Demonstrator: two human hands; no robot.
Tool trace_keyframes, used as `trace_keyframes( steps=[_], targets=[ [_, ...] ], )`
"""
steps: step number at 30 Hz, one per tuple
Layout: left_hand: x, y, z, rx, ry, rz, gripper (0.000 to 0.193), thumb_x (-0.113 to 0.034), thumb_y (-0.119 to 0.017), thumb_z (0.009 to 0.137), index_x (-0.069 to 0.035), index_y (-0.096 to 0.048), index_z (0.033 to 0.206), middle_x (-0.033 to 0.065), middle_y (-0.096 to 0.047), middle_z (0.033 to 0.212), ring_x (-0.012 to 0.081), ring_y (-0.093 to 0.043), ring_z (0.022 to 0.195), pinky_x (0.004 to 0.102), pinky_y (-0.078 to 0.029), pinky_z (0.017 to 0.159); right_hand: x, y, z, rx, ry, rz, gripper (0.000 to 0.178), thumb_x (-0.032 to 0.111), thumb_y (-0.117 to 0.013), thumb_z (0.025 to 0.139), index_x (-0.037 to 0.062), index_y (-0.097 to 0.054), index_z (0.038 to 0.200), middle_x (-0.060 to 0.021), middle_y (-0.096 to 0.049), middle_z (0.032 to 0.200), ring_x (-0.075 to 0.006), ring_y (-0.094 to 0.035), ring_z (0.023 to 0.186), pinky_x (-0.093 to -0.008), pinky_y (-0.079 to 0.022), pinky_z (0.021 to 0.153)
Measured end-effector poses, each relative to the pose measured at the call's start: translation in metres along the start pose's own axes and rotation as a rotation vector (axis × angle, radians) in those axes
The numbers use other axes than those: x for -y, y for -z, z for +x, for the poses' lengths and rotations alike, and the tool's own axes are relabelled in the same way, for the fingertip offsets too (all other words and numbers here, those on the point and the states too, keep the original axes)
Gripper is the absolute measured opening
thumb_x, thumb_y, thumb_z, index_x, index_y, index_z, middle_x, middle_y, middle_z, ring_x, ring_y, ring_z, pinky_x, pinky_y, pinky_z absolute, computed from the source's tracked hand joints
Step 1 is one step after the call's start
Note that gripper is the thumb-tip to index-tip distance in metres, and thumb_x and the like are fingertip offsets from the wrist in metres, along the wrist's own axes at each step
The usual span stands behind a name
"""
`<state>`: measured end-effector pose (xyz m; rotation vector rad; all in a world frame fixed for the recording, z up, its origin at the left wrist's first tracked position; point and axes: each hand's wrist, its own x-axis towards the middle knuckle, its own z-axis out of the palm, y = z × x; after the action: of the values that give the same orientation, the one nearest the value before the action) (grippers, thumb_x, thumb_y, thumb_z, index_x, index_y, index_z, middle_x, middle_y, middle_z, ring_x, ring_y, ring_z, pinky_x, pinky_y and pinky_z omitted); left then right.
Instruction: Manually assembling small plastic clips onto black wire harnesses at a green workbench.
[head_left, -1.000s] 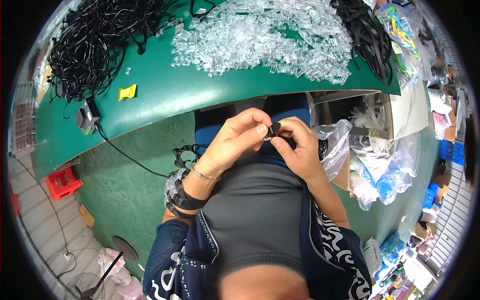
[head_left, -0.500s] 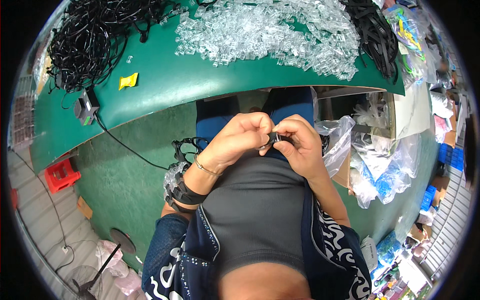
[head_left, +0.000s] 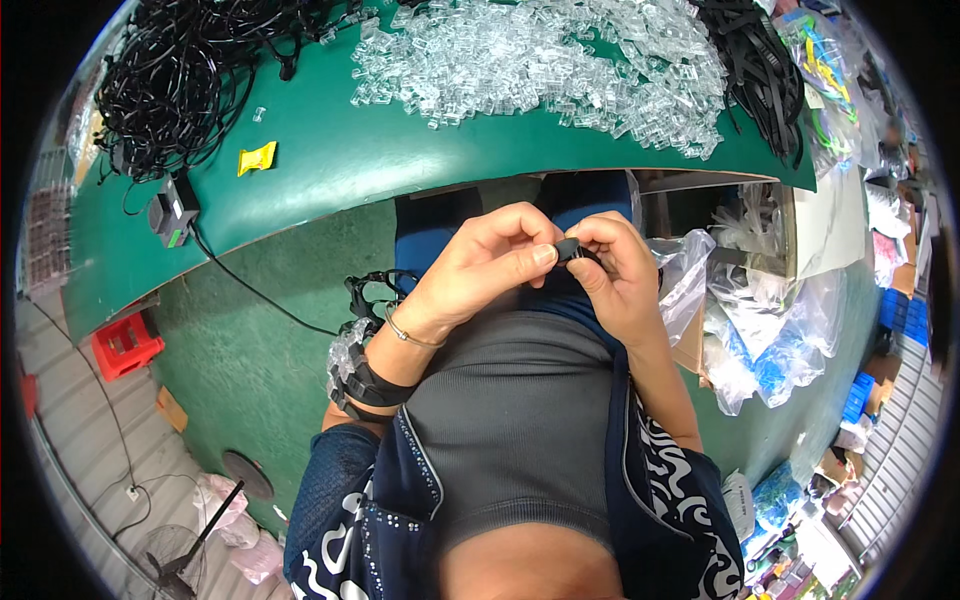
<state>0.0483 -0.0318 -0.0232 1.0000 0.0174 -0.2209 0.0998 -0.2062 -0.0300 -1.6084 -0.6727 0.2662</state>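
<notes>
In front of my waist, my left hand [head_left: 497, 258] and my right hand [head_left: 621, 272] meet on a small black strap-like piece [head_left: 569, 249]. My left thumb and forefinger pinch its left end. The right thumb and fingers grip its other side, where it curves back under them. Much of the piece is hidden by my fingers, so its exact kind cannot be made out. Black cords [head_left: 372, 294] hang beside my left wrist. Black bands with a clear plastic bundle [head_left: 346, 365] are strapped round my left forearm.
Beyond my hands, the green table [head_left: 330, 170] carries a heap of clear plastic pieces [head_left: 540, 70], tangled black cables [head_left: 175, 85], black straps [head_left: 755, 70] and a yellow wrapped packet [head_left: 257, 158]. Plastic bags [head_left: 770, 330] lie at right. A red stool [head_left: 127, 346] stands left.
Both hands have shifted slightly right and up with the black piece. It has turned, showing a rounded dark face, and the shiny bit seen earlier between the fingers is gone from sight.
</notes>
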Motion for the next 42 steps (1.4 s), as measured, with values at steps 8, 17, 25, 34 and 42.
trace_keyframes(
  steps=[8, 17, 25, 34, 42],
  targets=[
    [-0.001, 0.006, -0.002, 0.073, 0.118, -0.194, 0.009, -0.009, -0.053, 0.083, -0.003, -0.051, 0.076, 0.0046, -0.055, 0.083, 0.0080, -0.048, 0.067, 0.0214, -0.040, 0.063, 0.010, 0.001, 0.001, 0.108, 0.023, -0.091, 0.023, 0.012, -0.065, 0.079, 0.0005, -0.053, 0.096, -0.0101, -0.054, 0.088, -0.0188, -0.057, 0.077, -0.0264, -0.048, 0.066],
    [-0.005, 0.008, -0.002, 0.040, 0.163, -0.109, 0.010, -0.011, -0.060, 0.083, -0.003, -0.055, 0.081, 0.0024, -0.055, 0.081, 0.0072, -0.049, 0.070, 0.0204, -0.041, 0.065, 0.011, 0.003, 0.006, 0.113, 0.165, -0.210, 0.024, 0.009, -0.070, 0.072, 0.0020, -0.058, 0.091, -0.0099, -0.059, 0.084, -0.0231, -0.057, 0.073, -0.0288, -0.047, 0.064],
    [0.012, 0.016, -0.002, 0.145, 0.153, -0.276, 0.010, -0.009, -0.063, 0.082, -0.002, -0.056, 0.083, 0.0018, -0.057, 0.080, 0.0085, -0.053, 0.072, 0.0209, -0.044, 0.068, 0.000, 0.007, 0.005, 0.101, 0.125, -0.010, 0.026, 0.010, -0.072, 0.070, 0.0021, -0.063, 0.093, -0.0081, -0.059, 0.083, -0.0189, -0.057, 0.075, -0.0264, -0.044, 0.065],
    [0.017, 0.011, -0.003, 0.073, 0.173, -0.295, 0.012, -0.009, -0.064, 0.080, -0.002, -0.056, 0.083, 0.0041, -0.058, 0.081, 0.0090, -0.055, 0.069, 0.0209, -0.045, 0.065, -0.005, -0.004, -0.005, 0.074, 0.014, 0.070, 0.026, 0.013, -0.072, 0.071, 0.0037, -0.064, 0.093, -0.0059, -0.053, 0.088, -0.0155, -0.052, 0.083, -0.0248, -0.042, 0.070],
    [0.022, -0.003, -0.004, -0.147, -0.145, 0.165, 0.012, -0.004, -0.066, 0.077, -0.004, -0.055, 0.081, 0.0047, -0.059, 0.083, 0.0099, -0.057, 0.073, 0.0217, -0.046, 0.065, 0.020, 0.010, -0.002, 0.056, -0.168, -0.193, 0.012, 0.010, -0.060, 0.081, -0.0005, -0.057, 0.078, -0.0075, -0.053, 0.068, -0.0147, -0.050, 0.059, -0.0267, -0.039, 0.053]
  ],
)
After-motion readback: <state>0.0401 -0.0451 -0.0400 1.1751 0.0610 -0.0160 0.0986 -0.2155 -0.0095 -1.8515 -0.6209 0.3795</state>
